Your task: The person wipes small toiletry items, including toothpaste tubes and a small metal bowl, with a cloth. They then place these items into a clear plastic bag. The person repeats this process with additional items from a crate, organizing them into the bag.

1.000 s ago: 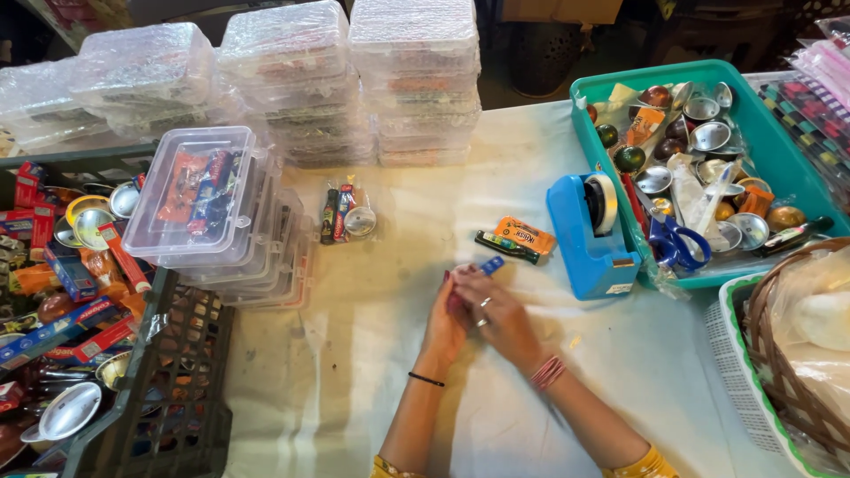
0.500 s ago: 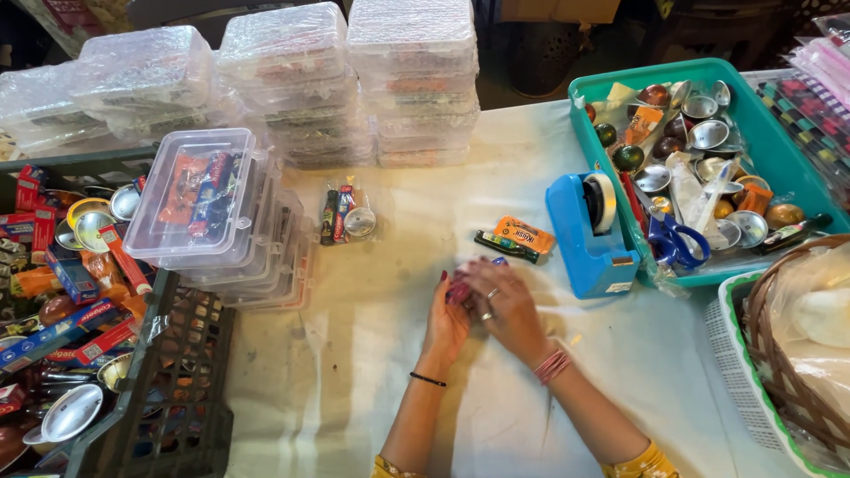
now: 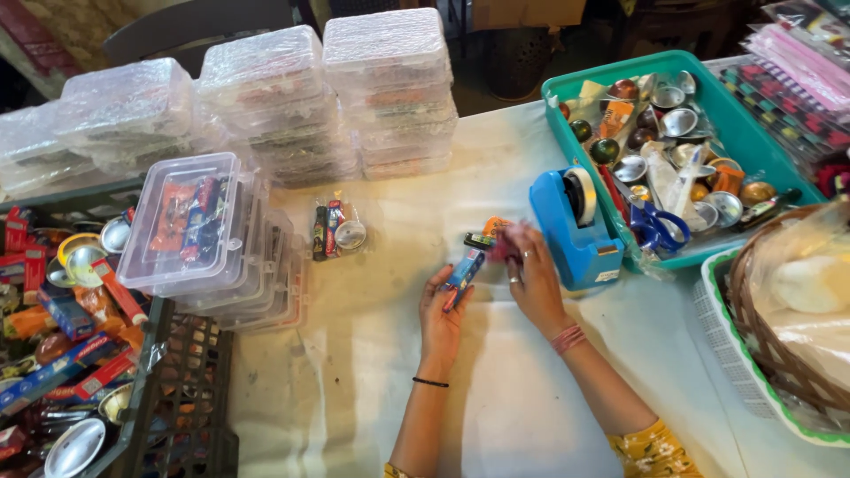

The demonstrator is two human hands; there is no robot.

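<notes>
A: From the head view, a white cloth-covered table (image 3: pixel 372 354); stacked clear plastic boxes (image 3: pixel 266 115) at eleven o'clock look filled.

B: The left hand (image 3: pixel 440 312) pinches a small blue packet (image 3: pixel 464 269). The right hand (image 3: pixel 529 274), at one o'clock of it, reaches small orange packets (image 3: pixel 492 228); grip unclear. One bagged set (image 3: pixel 335 230) waits unboxed.

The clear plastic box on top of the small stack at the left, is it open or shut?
Shut: the clear box has its lid lying flat, with colourful packets visible through it.
</notes>
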